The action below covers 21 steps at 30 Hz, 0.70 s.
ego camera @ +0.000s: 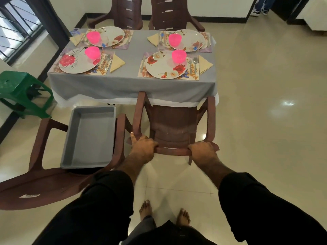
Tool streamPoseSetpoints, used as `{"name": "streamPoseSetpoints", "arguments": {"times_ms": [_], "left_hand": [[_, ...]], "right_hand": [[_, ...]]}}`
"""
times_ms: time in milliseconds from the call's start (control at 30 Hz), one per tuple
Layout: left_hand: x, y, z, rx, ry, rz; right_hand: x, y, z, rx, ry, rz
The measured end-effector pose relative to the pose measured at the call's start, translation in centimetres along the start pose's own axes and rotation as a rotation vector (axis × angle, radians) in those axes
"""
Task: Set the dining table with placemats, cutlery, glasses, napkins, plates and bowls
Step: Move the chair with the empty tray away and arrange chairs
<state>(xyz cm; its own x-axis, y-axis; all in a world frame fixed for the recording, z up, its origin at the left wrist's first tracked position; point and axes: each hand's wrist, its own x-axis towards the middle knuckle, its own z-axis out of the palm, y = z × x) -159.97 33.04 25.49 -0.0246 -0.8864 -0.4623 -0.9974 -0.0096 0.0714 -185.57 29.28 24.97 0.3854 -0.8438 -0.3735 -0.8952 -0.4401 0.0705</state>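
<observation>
The dining table wears a grey cloth and carries several place settings. Each has a floral placemat, a flowered plate, a pink bowl, a folded yellow napkin, cutlery and a clear glass. A brown plastic chair stands at the table's near right side. My left hand and my right hand both grip the top edge of its backrest.
A second brown chair at near left holds a grey tray with nothing in it. A green stool stands at the left wall. Two more chairs face me across the table. Tiled floor opens to the right.
</observation>
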Motion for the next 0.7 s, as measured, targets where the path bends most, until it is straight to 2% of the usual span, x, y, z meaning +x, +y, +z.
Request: {"name": "streamPoseSetpoints", "arguments": {"times_ms": [200,700], "left_hand": [[-0.9,-0.6,0.2,-0.051,-0.03,-0.062],[0.5,0.4,0.6,-0.025,-0.012,-0.033]], "right_hand": [[-0.3,-1.5,-0.3,0.032,-0.035,-0.032],[1.0,0.7,0.3,-0.016,0.009,-0.042]]}}
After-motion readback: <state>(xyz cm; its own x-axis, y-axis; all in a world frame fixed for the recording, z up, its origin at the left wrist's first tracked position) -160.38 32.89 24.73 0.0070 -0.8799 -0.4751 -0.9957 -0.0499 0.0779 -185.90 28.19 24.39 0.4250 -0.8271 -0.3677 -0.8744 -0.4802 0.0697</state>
